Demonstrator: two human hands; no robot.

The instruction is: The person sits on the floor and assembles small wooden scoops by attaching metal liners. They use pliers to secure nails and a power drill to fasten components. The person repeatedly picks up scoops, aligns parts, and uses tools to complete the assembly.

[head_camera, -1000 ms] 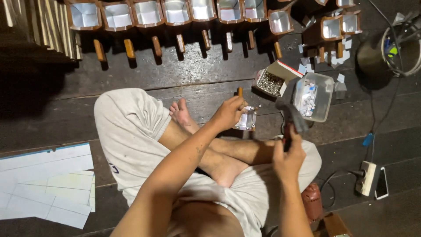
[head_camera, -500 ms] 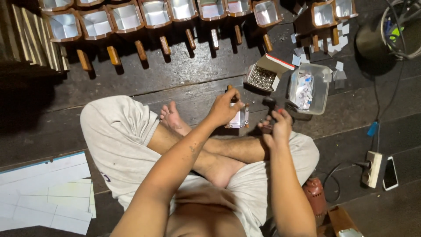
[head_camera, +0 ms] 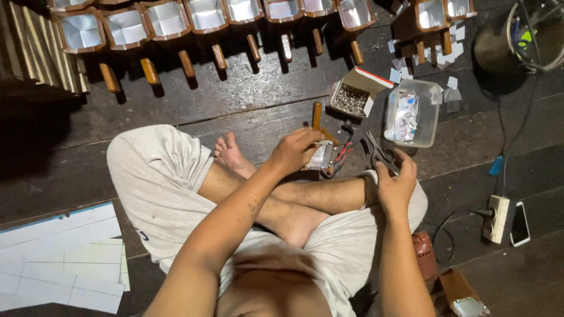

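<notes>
Head camera, looking straight down at a person sitting cross-legged on dark floorboards. The left hand (head_camera: 296,151) is curled tight around a small scoop-shaped piece (head_camera: 321,154) with a silvery lining and a wooden handle that pokes up past the knuckles; the fingers wrap over its near edge, gripping it just above the crossed shins. The right hand (head_camera: 395,179) is half closed, fingers bent around the handles of a dark pair of pliers (head_camera: 376,151), the tool's head pointing up and left toward the held piece. Between the two hands lies another small tool with red-and-black grips (head_camera: 344,154); whether it touches either hand I cannot tell.

Now the containers. Just beyond the hands sits an open cardboard box (head_camera: 359,94), white with a red edge on its flap, filled with tiny metal bits. Right beside it, on the right, stands a clear plastic tub (head_camera: 432,111) holding white scraps with touches of blue and red. Loose pale squares (head_camera: 452,82) scatter the boards past the tub.

Along the top edge runs a row of finished wooden scoops (head_camera: 167,20), each silver-lined, handles pointing toward the person. Bottom left, flat white sheets (head_camera: 56,258) lie stacked. Far right, a white power strip (head_camera: 499,218) with a phone (head_camera: 520,223) just beside it.
</notes>
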